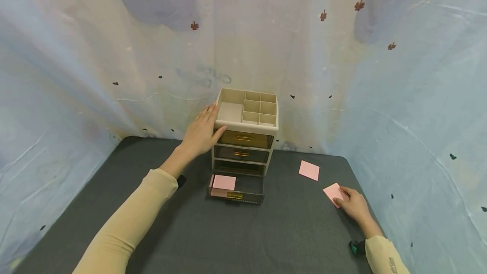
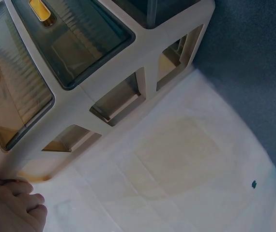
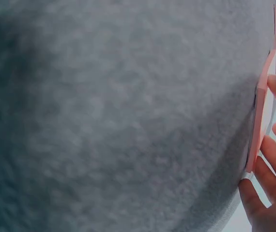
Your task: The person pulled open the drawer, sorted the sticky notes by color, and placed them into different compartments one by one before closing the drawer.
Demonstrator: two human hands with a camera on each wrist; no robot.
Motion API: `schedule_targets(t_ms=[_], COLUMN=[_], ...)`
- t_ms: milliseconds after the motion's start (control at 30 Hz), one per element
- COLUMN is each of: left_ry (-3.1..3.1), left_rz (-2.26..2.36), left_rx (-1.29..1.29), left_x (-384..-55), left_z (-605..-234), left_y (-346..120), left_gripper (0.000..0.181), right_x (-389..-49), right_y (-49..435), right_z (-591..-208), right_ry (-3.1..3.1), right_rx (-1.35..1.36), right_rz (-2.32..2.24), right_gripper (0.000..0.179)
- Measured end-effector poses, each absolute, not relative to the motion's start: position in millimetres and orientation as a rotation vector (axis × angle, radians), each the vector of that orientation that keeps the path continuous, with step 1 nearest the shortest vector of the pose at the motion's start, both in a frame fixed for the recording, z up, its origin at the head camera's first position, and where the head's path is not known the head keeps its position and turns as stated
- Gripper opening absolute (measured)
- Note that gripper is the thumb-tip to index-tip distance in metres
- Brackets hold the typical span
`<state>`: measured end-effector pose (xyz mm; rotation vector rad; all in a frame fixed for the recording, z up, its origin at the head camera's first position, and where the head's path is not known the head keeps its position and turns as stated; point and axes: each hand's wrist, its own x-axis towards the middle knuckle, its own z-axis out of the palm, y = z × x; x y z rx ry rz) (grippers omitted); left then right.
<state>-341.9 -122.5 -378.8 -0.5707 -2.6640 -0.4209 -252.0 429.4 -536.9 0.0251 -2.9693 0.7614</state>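
A cream desktop drawer organizer point(image 1: 247, 127) stands toward the back of the table, with smoky see-through drawers and gold handles. Its bottom drawer point(image 1: 249, 198) is pulled out and holds a pink sticky note pad point(image 1: 223, 182) on the left side. My left hand point(image 1: 201, 132) rests against the organizer's upper left side, fingers laid along it and thumb at the front corner. At the right, my right hand point(image 1: 355, 204) pinches a second pink sticky note pad point(image 3: 259, 123) by its edges, low over the table. Another pink pad point(image 1: 309, 170) lies just behind it.
The organizer's top tray point(image 1: 230, 111) has one large compartment and several small ones. Two upper drawers point(image 1: 243, 138) are closed. A patterned cloth point(image 1: 304, 54) hangs behind and along both sides of the dark table point(image 1: 296, 231).
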Motion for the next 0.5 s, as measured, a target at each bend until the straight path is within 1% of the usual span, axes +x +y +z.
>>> schedule_targets(t_ms=[200, 500], left_ry=[-2.662, -2.669], left_rz=[-0.420, -0.402], left_rx=[-0.579, -0.579], left_x=[-342.7, -340.6], left_z=[-377.6, -377.8], left_y=[-122.7, -122.1], left_gripper=[0.080, 0.081], right_x=[-257.4, -257.4], right_y=[433.8, 434.8], right_z=[-536.3, -532.0], right_ry=[-2.963, -2.979], right_rx=[0.087, 0.052], right_rz=[0.768, 0.835], right_gripper=[0.061, 0.068])
